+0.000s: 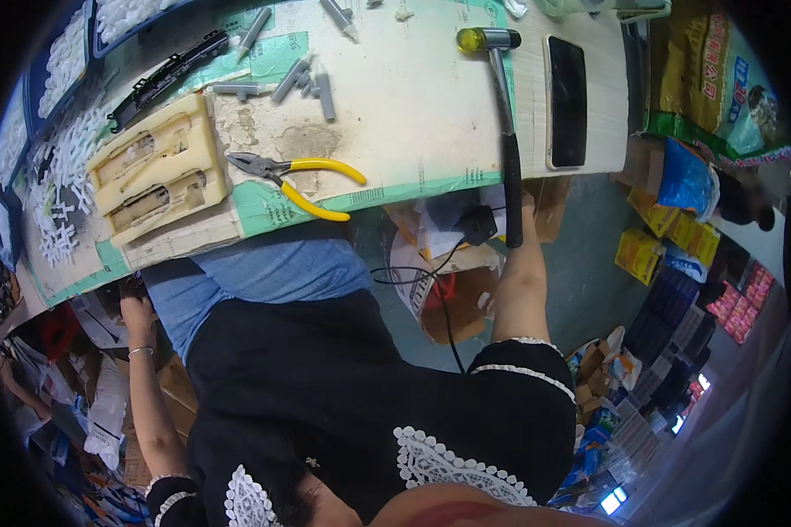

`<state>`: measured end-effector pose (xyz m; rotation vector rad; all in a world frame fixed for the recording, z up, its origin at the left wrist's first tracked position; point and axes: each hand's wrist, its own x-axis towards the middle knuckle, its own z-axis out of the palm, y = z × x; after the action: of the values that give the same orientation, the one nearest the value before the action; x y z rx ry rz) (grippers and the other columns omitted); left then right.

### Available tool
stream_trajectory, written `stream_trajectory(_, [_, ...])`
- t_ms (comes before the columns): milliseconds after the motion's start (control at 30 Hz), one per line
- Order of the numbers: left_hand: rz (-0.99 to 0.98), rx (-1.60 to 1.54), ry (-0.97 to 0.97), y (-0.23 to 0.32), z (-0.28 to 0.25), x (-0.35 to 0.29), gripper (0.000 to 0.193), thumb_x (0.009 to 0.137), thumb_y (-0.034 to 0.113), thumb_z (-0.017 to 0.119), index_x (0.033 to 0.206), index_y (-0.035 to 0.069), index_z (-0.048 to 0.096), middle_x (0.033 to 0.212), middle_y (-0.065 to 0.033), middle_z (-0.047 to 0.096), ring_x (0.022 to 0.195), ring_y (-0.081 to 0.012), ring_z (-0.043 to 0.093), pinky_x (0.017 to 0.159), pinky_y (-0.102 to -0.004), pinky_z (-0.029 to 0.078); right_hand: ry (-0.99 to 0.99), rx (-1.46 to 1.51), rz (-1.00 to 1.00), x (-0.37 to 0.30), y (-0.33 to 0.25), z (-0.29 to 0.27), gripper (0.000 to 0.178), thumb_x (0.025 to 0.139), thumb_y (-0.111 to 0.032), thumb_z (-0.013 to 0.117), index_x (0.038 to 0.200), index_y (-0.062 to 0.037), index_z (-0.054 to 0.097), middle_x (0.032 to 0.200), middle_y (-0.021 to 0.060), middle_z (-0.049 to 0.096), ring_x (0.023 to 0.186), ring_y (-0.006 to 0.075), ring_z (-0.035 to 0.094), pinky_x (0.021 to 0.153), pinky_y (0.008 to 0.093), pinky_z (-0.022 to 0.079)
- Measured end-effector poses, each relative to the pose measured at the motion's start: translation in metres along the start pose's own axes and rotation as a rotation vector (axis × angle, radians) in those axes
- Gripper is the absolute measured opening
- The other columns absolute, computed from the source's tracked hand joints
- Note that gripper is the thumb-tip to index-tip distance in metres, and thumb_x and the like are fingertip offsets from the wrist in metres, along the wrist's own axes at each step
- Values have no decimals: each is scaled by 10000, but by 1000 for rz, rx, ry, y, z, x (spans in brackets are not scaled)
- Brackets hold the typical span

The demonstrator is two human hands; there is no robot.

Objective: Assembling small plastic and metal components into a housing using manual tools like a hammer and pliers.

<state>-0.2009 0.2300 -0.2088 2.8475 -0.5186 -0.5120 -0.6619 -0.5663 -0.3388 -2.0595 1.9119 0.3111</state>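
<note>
My left hand [134, 303] is low at the table's left front edge, beside my jeans. Its fingers are partly hidden against something dark that I cannot make out. My right forearm [523, 290] reaches up toward the table's front edge; the hand [526, 207] is mostly hidden there, its fingers out of sight. Above it lies a small mallet [490, 39] with a yellow end, its black handle overhanging the edge. Pliers [325, 164] with yellow handles rest spread on the table [395, 114]. Left of them sits a cream-yellow block [156, 169] with two hollowed recesses.
A black phone [566, 101] lies at the right. Several grey tubes [327, 98], a long black part [169, 76] and white plastic pieces [60, 230] are farther left. Below the table are an open carton [453, 318] and a black cable [448, 325]. Bags and boxes [639, 255] stand right.
</note>
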Motion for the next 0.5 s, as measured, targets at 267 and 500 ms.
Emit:
stream_trajectory(267, [-99,46,-115,-11,-9,-7,263,788,-12,521,1048,-12,564,1071,-201,554,975,-365,540,814,-403,439,100,-363,257,-63,9,-85,282,841,-271,532,951,-42,653,1001,183,635,961,336,608,809,451,483])
stream_trajectory(500, [-135,-50,-187,5,-3,-45,245,741,-65,483,970,-31,563,1074,-176,506,948,-354,533,848,-380,432,258,-415,429,-151,104,-187,353,837,-337,551,927,-5,631,970,200,632,933,376,596,772,468,471])
